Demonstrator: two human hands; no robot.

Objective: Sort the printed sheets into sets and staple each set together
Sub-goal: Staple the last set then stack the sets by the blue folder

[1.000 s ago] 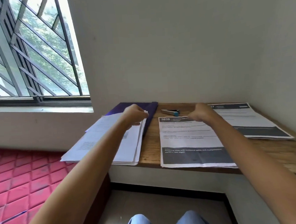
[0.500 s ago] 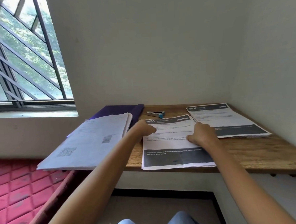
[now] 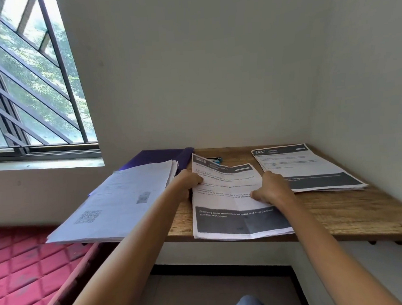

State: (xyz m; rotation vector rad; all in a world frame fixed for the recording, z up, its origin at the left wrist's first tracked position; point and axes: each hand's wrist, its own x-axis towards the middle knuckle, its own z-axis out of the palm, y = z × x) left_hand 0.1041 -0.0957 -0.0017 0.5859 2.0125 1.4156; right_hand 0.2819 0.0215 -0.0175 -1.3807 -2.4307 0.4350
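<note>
A set of printed sheets headed 3638 (image 3: 230, 197) lies in the middle of the wooden desk (image 3: 352, 209), its far end lifted and buckled. My left hand (image 3: 189, 179) grips its left edge. My right hand (image 3: 270, 188) pinches its right side with curled fingers. A second set headed 2437 (image 3: 308, 167) lies flat at the right. A thick unsorted stack of sheets (image 3: 119, 203) sits at the left, overhanging the desk edge. The stapler (image 3: 215, 160), dark with a blue end, lies behind the middle set, mostly hidden by the raised paper.
A purple folder (image 3: 153, 156) lies under the left stack at the back. Walls close the desk in at the back and right. A barred window (image 3: 29, 91) is at the left, with a red quilted mattress (image 3: 19, 266) below it.
My left hand has left the unsorted stack and moved to the middle set. Both hands now hold that set, and its far end has risen and creased, covering most of the stapler.
</note>
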